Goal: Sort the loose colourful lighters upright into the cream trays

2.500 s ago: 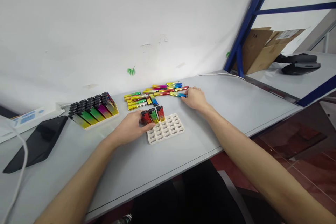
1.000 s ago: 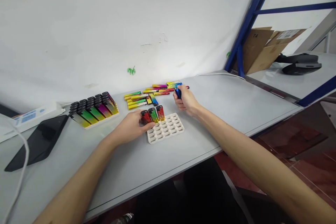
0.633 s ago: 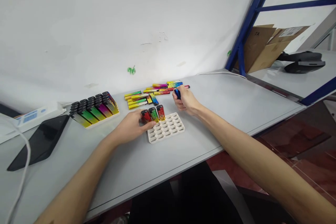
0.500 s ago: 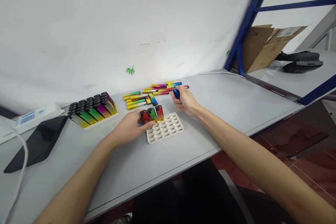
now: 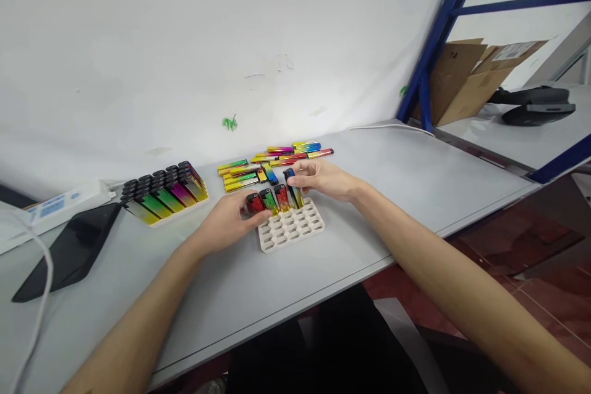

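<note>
A white tray (image 5: 295, 231) with rows of slots lies on the table. Upright along its back row stand a red lighter (image 5: 253, 204), a green lighter (image 5: 268, 201) and a second red lighter (image 5: 282, 197). My left hand (image 5: 231, 220) is closed around the leftmost red one at the tray's left end, thumb in front and fingers behind. Between thumb and fingers, my right hand (image 5: 318, 177) grips the top of a blue and yellow lighter (image 5: 295, 192), standing slightly tilted at the back row's right side. Its lower end meets the tray; how deep it sits I cannot tell.
Behind the tray lies a loose pile of shiny coloured lighters (image 5: 240, 177). On the left stand a filled tray of lighters (image 5: 164, 194), a black tablet-like device (image 5: 69, 249), a white power strip (image 5: 69, 200) and a cable (image 5: 44, 295). Cardboard boxes (image 5: 471, 83) stand beyond the blue frame (image 5: 431, 55).
My right hand has moved left and toward me from the pile, bringing the blue lighter to the tray's back row. My left hand keeps its place.
</note>
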